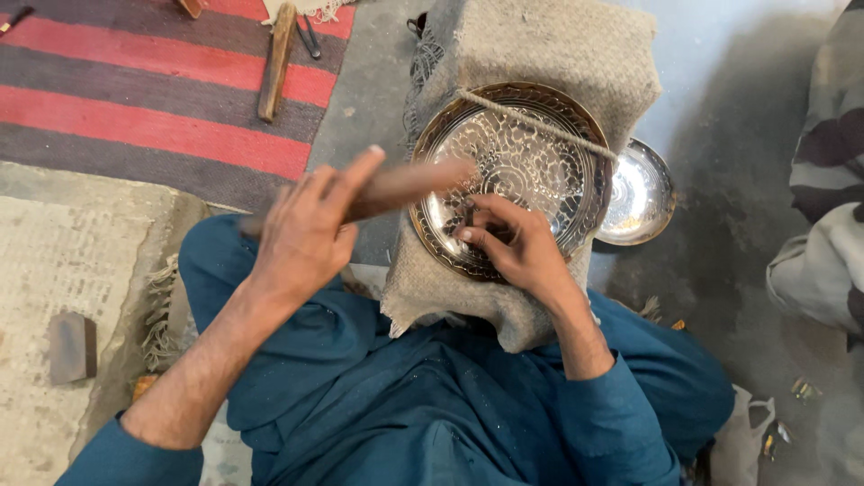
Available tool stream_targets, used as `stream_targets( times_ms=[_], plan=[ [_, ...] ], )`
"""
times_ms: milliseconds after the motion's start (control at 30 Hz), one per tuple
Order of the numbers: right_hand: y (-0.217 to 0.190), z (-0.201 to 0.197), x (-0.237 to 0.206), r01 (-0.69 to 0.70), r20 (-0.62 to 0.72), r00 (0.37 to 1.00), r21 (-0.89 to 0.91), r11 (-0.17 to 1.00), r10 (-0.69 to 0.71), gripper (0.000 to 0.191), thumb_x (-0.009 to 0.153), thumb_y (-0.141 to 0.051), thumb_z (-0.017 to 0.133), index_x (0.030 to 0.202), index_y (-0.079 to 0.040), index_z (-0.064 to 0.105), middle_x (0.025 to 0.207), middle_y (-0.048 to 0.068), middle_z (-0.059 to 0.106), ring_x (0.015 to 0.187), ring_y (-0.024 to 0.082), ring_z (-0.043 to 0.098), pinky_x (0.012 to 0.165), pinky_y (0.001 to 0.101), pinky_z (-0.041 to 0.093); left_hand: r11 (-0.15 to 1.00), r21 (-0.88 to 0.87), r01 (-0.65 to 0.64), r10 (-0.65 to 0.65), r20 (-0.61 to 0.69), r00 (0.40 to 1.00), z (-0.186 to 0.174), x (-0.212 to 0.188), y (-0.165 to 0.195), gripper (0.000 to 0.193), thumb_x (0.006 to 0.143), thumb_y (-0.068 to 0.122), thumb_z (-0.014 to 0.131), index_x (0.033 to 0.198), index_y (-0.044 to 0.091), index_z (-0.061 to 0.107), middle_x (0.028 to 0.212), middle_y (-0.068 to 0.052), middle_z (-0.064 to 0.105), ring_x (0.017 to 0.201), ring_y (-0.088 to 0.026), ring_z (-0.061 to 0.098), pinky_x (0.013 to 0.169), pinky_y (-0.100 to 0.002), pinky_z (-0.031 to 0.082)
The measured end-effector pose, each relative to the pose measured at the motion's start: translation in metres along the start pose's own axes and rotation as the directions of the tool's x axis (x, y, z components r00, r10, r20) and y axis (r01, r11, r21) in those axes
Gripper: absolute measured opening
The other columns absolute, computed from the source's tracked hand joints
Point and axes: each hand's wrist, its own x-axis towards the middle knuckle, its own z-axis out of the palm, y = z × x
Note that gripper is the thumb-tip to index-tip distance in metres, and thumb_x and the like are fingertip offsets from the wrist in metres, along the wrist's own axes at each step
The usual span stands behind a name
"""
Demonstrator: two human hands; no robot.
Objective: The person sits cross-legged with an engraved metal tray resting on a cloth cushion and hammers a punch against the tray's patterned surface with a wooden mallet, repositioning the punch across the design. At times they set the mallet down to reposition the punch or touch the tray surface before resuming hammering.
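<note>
A round engraved metal plate [531, 153] lies on a burlap-covered block [540, 45] in front of my knees, with a twisted cord [540, 123] stretched across it. My right hand [517, 247] rests on the plate's near edge and pinches a small dark punch [469, 216] upright against the metal. My left hand [306, 234] is raised to the left of the plate and grips a blurred brown wooden stick [414, 184], whose far end reaches over the plate's left rim.
A small shiny metal bowl [639, 193] sits on the floor right of the block. A red and dark striped rug [135, 90] with a wooden tool [276, 58] lies at upper left. A small dark block [70, 346] lies at left. Another person's clothing [828, 180] shows at the right edge.
</note>
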Motion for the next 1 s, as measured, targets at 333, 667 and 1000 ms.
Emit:
stream_targets(
  times_ms=[333,667,1000],
  plan=[
    [-0.012,0.007,0.0,0.0,-0.132,0.991,-0.093,0.996,-0.013,0.039,0.089,-0.008,0.081,0.125,0.0,0.067,0.085,0.001,0.067,0.077,0.007,0.06,0.071,0.0249,0.052,0.943,-0.154,0.294,-0.262,0.195,0.945,-0.002,0.002,0.009,0.081,0.077,-0.001,0.064,0.153,0.018,0.043,0.113,-0.018,0.062,0.098,-0.041,0.065,0.082,-0.047,0.052],
    [-0.006,0.006,0.0,-0.001,-0.09,0.996,-0.164,0.986,-0.014,0.03,0.087,-0.009,0.083,0.113,-0.002,0.07,0.085,0.002,0.07,0.077,0.008,0.063,0.071,0.0256,0.053,0.925,0.379,-0.036,-0.027,0.161,0.987,-0.01,0.002,0.008,0.081,0.081,-0.002,0.069,0.155,0.022,0.047,0.106,-0.009,0.063,0.1,-0.032,0.064,0.085,-0.049,0.048],
    [0.005,-0.005,0.006,0.002,0.081,0.997,0.215,0.977,-0.02,0.03,0.097,-0.003,0.069,0.126,0.0,0.064,0.091,0.002,0.07,0.095,0.01,0.073,0.087,0.0258,0.061,0.93,0.285,0.232,-0.291,0.184,0.939,-0.002,-0.02,0.002,0.077,0.079,0.001,0.069,0.15,0.021,0.051,0.117,-0.014,0.065,0.114,-0.036,0.063,0.094,-0.05,0.05]
  ],
)
